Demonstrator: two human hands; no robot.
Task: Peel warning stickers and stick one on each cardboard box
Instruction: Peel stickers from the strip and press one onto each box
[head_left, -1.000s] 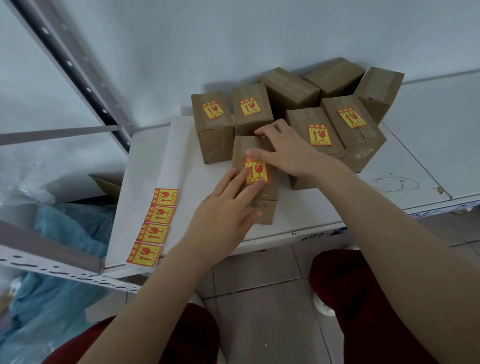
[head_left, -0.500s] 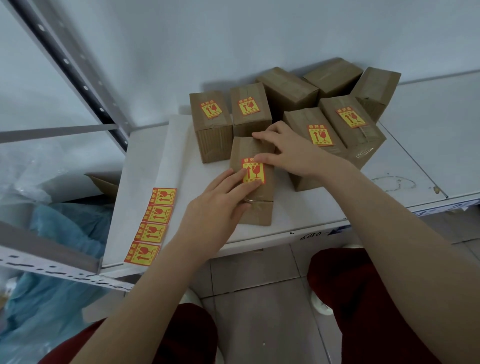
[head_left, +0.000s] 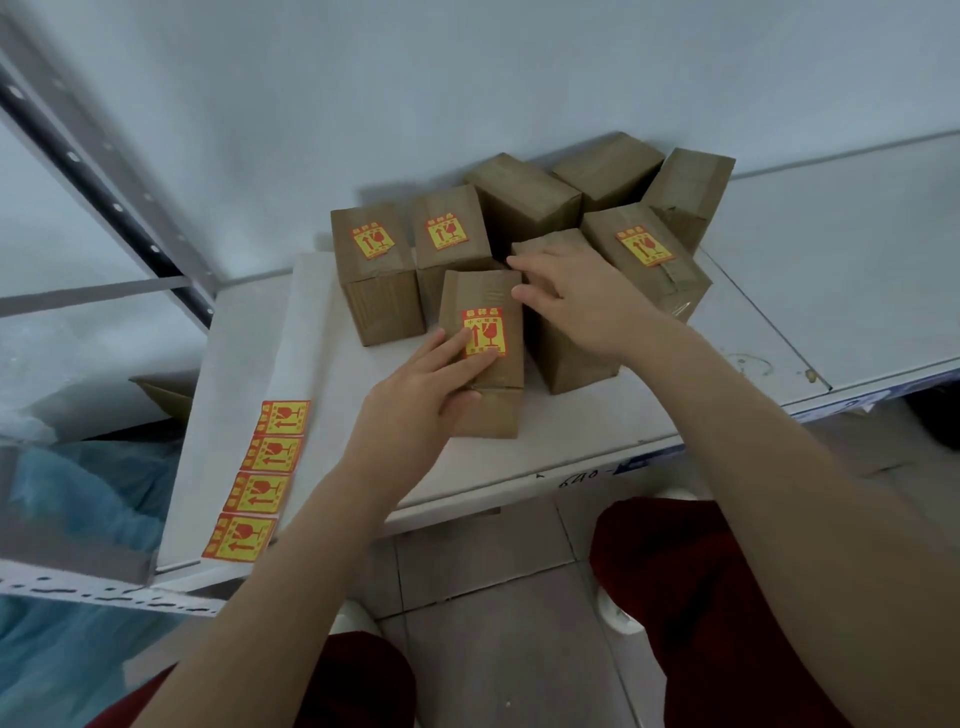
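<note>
Nearest, at 8 o'clock from the left hand (head_left: 415, 405), a sticker strip (head_left: 254, 480) of four lies along the white shelf (head_left: 571, 431) edge. The left hand rests flat on the nearest box (head_left: 493, 415), fingers straight, fingertips touching the lower left edge of its sticker (head_left: 485, 332), which sits at 1 o'clock from the hand; the thumb presses the box's near edge. At 2 o'clock from that sticker the right hand (head_left: 587, 306) lies loosely spread over a second box (head_left: 576, 358), fingertips touching the nearest box's right side. Beyond stand three stickered boxes (head_left: 374, 291), and farthest, three plain boxes (head_left: 524, 197) against the wall.
</note>
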